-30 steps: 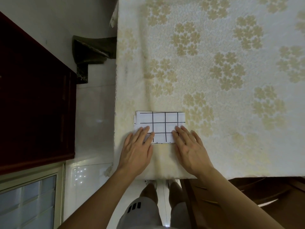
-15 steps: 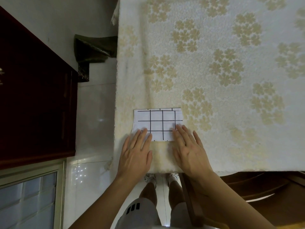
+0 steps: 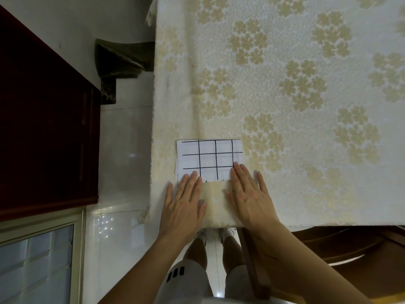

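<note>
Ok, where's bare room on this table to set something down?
Bare tablecloth runs beyond the far edge of the gridded paper and right of the right hand. A small bare patch lies between it and the left hand. Crowded: the near-left corner, where both hands press the paper.

No word, number or brand name can be read. The paper sheet (image 3: 209,157) bears only a black hand-ruled grid; small dark marks at its near edge are too small to read. The shorts (image 3: 190,281) show three dark bars without lettering.
</note>
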